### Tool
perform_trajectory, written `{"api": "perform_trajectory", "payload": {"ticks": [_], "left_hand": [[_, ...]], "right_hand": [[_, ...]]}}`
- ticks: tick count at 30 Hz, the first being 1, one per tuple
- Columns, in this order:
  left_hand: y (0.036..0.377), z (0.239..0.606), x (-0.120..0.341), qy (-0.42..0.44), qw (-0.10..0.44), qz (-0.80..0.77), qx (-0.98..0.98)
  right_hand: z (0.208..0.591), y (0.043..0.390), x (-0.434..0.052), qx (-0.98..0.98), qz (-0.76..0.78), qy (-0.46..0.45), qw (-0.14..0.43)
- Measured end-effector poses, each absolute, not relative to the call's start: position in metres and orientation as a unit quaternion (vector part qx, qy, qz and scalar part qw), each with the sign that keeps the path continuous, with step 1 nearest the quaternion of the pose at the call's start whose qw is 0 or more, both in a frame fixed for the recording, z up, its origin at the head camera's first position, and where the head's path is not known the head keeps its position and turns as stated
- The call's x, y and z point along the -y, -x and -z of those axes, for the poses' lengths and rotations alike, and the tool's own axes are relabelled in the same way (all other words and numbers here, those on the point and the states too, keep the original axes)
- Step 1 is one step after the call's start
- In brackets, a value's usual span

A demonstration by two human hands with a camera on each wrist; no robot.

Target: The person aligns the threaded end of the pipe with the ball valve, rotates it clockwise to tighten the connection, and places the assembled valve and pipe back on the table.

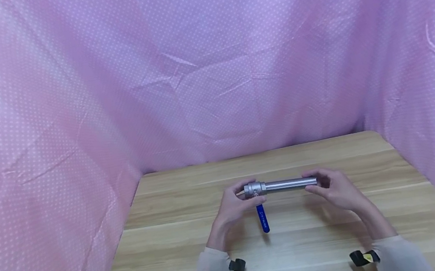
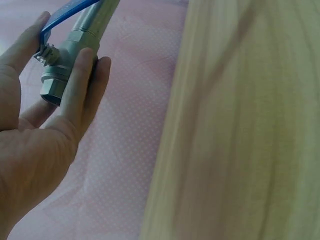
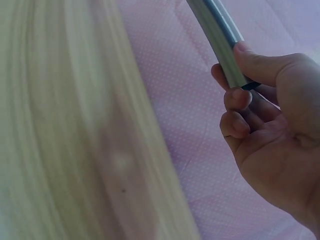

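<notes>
So both hands are up off the light wood-grain counter (image 1: 309,239) holding one assembly between them: a silver metal ball valve with a blue lever handle (image 1: 257,195) screwed onto, or at least butted against, a straight polished steel pipe (image 1: 290,184). The whole thing sits level, running left to right, a little above the counter's middle, with the blue lever hanging down toward the person.

The left hand (image 1: 232,209) is wrapped around the valve body; in the left wrist view the fingers (image 2: 80,85) curl across the hex end and the thumb sits on the other side by the lever. The right hand (image 1: 335,190) is pinching the free end of the pipe, thumb on top and fingertips (image 3: 237,99) tucked underneath. A pink dotted cloth (image 1: 206,62) hangs all around the back and sides.

What I'd worry about: the right hand only has the very tip of that smooth pipe, so a bit of twist could make it slip through the fingers and the pipe end would drop onto the counter. I can't tell how well the joint is threaded in, so if it's loose or cross-threaded, turning could jam it or let the two pieces come apart. That dangling lever could also catch the left thumb.
</notes>
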State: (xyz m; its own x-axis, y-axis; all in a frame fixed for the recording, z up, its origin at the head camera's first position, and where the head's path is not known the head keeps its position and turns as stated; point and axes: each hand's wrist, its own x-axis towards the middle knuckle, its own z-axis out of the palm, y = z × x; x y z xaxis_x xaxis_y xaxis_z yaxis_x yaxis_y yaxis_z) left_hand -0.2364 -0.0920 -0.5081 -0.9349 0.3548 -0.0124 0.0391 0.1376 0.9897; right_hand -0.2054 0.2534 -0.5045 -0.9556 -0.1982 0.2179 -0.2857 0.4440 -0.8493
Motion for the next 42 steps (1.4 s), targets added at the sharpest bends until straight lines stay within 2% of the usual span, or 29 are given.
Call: {"api": "perform_trajectory", "payload": {"ticks": [10, 23, 33, 42], "left_hand": [[0.239, 0.528, 0.092, -0.141, 0.168, -0.592, -0.775], [0.239, 0.542, 0.093, -0.155, 0.182, -0.559, -0.794], [0.238, 0.542, 0.097, -0.121, 0.189, -0.553, -0.803], [0.233, 0.537, 0.101, -0.121, 0.196, -0.53, -0.816]], "right_hand": [[0.532, 0.205, -0.261, 0.846, -0.522, -0.084, -0.068], [0.555, 0.21, -0.264, 0.839, -0.525, -0.115, -0.086], [0.557, 0.214, -0.26, 0.845, -0.508, -0.139, -0.089], [0.554, 0.213, -0.26, 0.839, -0.519, -0.111, -0.12]]}}
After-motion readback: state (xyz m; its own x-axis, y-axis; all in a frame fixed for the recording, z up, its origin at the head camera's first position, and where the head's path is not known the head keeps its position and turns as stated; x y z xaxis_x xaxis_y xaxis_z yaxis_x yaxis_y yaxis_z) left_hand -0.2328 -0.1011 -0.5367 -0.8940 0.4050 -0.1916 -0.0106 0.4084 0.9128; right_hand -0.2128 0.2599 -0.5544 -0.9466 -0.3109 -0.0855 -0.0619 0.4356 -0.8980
